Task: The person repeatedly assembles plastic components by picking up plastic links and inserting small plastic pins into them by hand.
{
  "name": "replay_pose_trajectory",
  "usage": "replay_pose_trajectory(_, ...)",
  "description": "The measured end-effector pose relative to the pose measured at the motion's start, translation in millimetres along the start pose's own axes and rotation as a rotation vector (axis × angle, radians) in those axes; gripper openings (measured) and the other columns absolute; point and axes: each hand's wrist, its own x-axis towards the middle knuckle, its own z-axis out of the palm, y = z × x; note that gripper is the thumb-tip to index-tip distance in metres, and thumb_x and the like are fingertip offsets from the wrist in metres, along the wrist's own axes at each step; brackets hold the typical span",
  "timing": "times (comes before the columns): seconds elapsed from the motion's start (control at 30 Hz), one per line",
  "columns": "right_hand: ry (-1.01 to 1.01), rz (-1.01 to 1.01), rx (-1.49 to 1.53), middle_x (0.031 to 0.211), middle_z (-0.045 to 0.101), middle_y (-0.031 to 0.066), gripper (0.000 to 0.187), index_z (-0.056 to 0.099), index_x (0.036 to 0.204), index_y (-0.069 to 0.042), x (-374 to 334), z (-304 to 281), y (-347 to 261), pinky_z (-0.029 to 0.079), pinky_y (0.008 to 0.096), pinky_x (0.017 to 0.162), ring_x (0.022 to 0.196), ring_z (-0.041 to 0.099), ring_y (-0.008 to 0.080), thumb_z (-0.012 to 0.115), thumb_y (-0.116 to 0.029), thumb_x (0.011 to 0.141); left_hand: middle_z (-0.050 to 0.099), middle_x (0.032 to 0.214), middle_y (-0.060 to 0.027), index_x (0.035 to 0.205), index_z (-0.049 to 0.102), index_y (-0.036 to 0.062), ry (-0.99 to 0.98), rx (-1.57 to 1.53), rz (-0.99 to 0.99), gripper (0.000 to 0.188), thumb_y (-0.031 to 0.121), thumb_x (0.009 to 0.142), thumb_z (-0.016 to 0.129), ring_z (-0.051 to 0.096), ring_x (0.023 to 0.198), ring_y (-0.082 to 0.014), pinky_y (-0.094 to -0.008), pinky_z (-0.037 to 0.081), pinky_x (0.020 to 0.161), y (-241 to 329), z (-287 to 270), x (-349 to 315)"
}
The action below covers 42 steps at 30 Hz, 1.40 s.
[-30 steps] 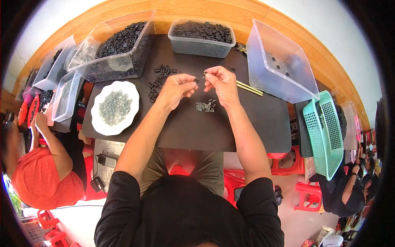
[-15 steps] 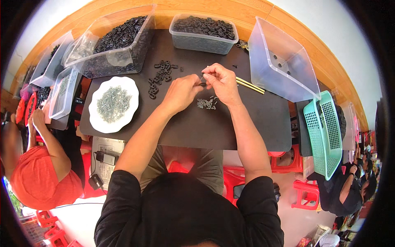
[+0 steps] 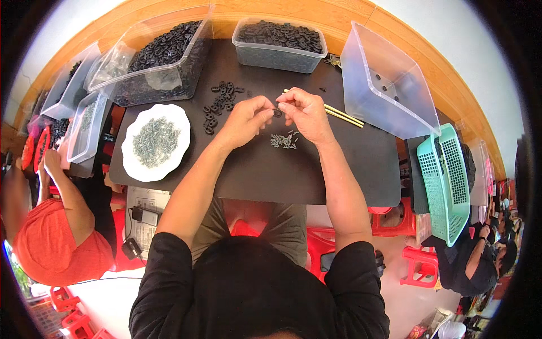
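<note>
Over the middle of the dark table [image 3: 254, 178], my left hand [image 3: 246, 121] and my right hand [image 3: 308, 117] meet fingertip to fingertip. Both are closed in a pinch around a small black plastic part [image 3: 277, 113], mostly covered by the fingers. Whether either hand also holds a tiny pin is too small to tell. Just below the fingers lies a little heap of short grey metal pins [image 3: 284, 140]. Beyond my left hand is a loose pile of black plastic parts [image 3: 222, 100]. A white scalloped plate [image 3: 129, 161] full of similar pins stands at the left.
Clear bins of black parts [image 3: 278, 59] line the back. A nearly bare clear bin [image 3: 389, 113] stands back right, beside a green basket [image 3: 446, 186]. Yellow sticks [image 3: 343, 117] lie behind my right hand. A person in red [image 3: 59, 237] sits at the left.
My left hand has turned and shifted slightly, so its pinching fingertips show more. The right hand stays at nearly the same spot, with the black part still between the hands.
</note>
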Motion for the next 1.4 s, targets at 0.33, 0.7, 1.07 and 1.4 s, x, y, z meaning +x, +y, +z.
replay_pose_trajectory(0.33, -0.02, 0.018, -0.065, 0.074, 0.056, 0.0026, 0.013, 0.061, 0.089, 0.001, -1, 7, -2, 0.044, 0.0211, 0.05, 0.058, 0.052, 0.006, 0.066, -0.004, 0.078, 0.055, 0.07, 0.0003, 0.086, 0.056, 0.0046, 0.037, -0.155, -0.043, 0.01, 0.014, 0.089, 0.054, 0.049, 0.058, -0.0058, -0.0209, 0.039, 0.048, -10, 1, 3)
replay_pose_trajectory(0.7, 0.08, -0.206, -0.137, 0.075, 0.051, 0.0007, 0.028, 0.059, 0.094, 0.0, -4, 19, 10, 0.041, 0.0194, 0.052, 0.06, 0.048, 0.0041, 0.069, 0.006, 0.069, 0.051, 0.066, 0.0016, 0.079, 0.054, 0.004, 0.102, -0.252, -0.015, 0.014, 0.015, 0.088, 0.055, 0.043, 0.06, -0.0054, -0.0226, 0.035, 0.053, -14, -1, 4)
replay_pose_trajectory(1.07, 0.078, -0.268, -0.131, 0.074, 0.051, 0.0012, 0.026, 0.061, 0.092, 0.0, -5, 22, 10, 0.04, 0.02, 0.052, 0.06, 0.048, 0.0049, 0.07, 0.007, 0.069, 0.051, 0.07, 0.0036, 0.082, 0.053, 0.0073, 0.078, -0.228, 0.026, 0.011, 0.014, 0.091, 0.054, 0.04, 0.057, -0.0023, -0.0156, 0.031, 0.047, -18, 0, 4)
replay_pose_trajectory(1.4, 0.079, -0.322, -0.284, 0.072, 0.055, 0.0057, 0.022, 0.058, 0.087, 0.0, -7, 26, 12, 0.044, 0.0242, 0.053, 0.059, 0.052, 0.0115, 0.07, 0.006, 0.069, 0.052, 0.07, 0.0031, 0.081, 0.053, 0.0069, 0.088, -0.195, 0.017, 0.012, 0.014, 0.09, 0.055, 0.041, 0.057, -0.0022, -0.0158, 0.031, 0.047, -18, -1, 2)
